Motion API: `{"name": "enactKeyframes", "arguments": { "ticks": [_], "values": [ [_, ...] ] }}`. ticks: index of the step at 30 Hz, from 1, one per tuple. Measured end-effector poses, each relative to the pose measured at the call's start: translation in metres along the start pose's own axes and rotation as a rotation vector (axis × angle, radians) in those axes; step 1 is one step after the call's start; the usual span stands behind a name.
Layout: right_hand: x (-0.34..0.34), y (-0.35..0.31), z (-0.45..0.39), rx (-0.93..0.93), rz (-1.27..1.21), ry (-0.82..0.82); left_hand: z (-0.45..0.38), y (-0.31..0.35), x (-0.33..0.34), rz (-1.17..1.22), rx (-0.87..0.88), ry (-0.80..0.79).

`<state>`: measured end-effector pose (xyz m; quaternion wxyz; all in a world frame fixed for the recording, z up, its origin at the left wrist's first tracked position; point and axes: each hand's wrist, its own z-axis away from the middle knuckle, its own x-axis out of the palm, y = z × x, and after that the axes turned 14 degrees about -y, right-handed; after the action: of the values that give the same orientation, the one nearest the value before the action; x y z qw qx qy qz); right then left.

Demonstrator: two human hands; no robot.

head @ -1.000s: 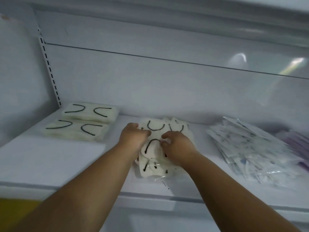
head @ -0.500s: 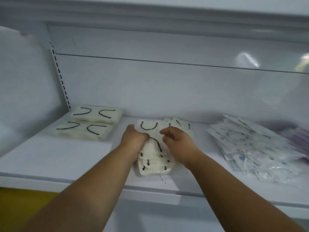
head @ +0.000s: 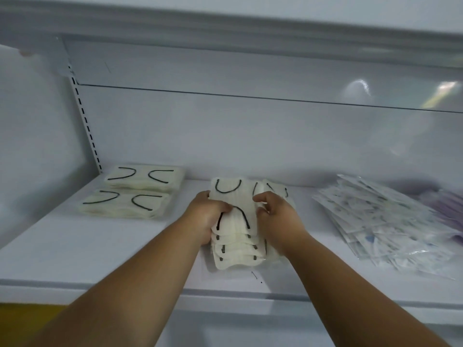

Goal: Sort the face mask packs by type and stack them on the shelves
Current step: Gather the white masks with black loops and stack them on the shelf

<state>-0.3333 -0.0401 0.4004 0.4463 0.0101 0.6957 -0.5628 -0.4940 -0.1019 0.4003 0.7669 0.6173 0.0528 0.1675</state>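
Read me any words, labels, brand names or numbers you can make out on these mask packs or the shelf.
None can be read.
Clear printed packs: faint blue-grey print, too blurred to read.
Cream mask stack gripped by the left hand and right hand: only black ear loops.
White shelf: no lettering.

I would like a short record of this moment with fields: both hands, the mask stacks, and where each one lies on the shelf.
left hand: grips the left side of the middle stack
right hand: grips its right side
middle stack: cream masks with black ear loops, on the shelf, fanned toward the front edge
left stacks: and, two tidy cream piles, one behind the other
right pile: clear printed packs, loosely spread
far right: purple packs, blurred
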Motion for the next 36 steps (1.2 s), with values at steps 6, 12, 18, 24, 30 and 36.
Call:
{"name": "enactKeyframes", "arguments": {
  "ticks": [6,12,18,24,30,36],
  "values": [
    [-0.012,0.009,-0.001,0.103,0.06,0.033,0.004,0.0,-0.017,0.189,0.032,0.003],
    [-0.007,-0.009,-0.008,0.093,-0.189,-0.046,0.012,-0.001,-0.025,0.327,0.178,0.0],
    [0.0,-0.03,-0.004,-0.005,-0.421,-0.067,0.026,-0.001,-0.002,0.257,0.208,-0.009],
    [0.025,-0.034,0.008,-0.05,-0.608,-0.06,0.044,0.014,-0.038,0.423,0.453,0.127],
    [0.084,-0.061,0.008,-0.073,-1.258,-0.3,0.061,0.03,-0.081,0.655,0.588,0.09],
    [0.113,-0.101,-0.007,-0.201,-1.375,-0.324,0.076,0.017,-0.12,0.623,0.414,-0.048]
  ]
}}
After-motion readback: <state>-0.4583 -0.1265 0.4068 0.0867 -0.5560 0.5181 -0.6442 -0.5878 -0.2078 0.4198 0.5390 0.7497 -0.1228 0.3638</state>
